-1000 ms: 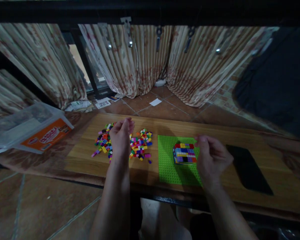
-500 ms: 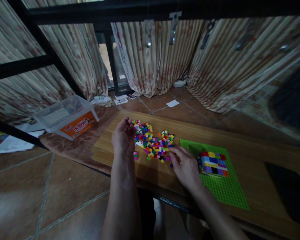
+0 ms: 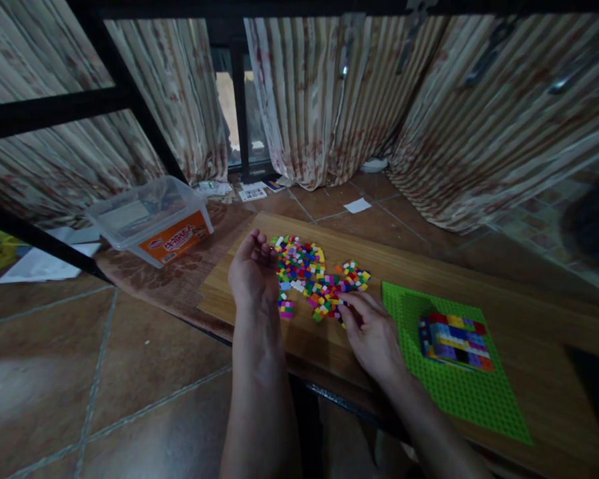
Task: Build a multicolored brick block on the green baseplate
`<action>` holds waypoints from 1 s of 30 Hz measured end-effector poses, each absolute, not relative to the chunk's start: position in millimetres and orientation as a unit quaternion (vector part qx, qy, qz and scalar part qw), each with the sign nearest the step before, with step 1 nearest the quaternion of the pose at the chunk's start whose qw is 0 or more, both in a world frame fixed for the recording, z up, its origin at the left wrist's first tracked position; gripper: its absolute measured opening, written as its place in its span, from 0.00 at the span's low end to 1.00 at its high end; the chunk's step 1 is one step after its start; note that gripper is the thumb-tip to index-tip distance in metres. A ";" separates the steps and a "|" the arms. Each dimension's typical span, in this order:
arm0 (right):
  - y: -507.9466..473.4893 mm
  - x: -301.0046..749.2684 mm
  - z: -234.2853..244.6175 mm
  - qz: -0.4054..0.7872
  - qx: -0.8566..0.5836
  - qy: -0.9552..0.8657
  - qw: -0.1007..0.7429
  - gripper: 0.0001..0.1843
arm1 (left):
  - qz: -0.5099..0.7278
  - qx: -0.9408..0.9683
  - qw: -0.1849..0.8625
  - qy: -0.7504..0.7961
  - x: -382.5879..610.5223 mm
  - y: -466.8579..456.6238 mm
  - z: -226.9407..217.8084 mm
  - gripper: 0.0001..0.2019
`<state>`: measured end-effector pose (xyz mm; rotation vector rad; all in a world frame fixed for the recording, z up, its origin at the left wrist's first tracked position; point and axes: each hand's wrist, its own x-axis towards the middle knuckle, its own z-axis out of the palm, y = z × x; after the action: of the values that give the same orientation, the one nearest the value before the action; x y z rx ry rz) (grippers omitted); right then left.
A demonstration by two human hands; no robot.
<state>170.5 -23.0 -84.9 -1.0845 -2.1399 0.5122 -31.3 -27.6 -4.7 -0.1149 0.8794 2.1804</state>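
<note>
While bricks (image 3: 300, 261) are spread on table (image 3: 534, 346), right hand (image 3: 372, 332) is narrowed at their 5 o'clock, grip unclear | left hand (image 3: 253, 274) is half-curled at 9, contents unclear | model (image 3: 456, 340) is seated on plate (image 3: 462, 399) at 4

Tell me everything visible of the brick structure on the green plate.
The brick structure is a boxy, plastic-looking build in red, yellow, blue, purple, orange and black. Rows of mixed colours cross its upper face; its left side shows too. It rests on the green plate, and neither the left hand nor the right hand touches it.
</note>
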 end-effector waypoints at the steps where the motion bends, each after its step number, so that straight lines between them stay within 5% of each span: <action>1: -23.5 167.6 -83.8 0.198 -0.414 -0.821 0.340 0.12 | 0.858 -0.053 0.381 0.340 -33.1 -28.5 -4.8 0.03; 30: -5.7 123.8 -87.3 0.022 -0.468 -0.838 0.280 0.12 | 0.870 -0.104 0.394 0.278 -54.4 -37.8 -10.7 0.04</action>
<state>123.8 -5.7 -87.3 -1.2548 -2.2457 0.0601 -54.4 -37.8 -10.7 -0.2637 0.7064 2.2058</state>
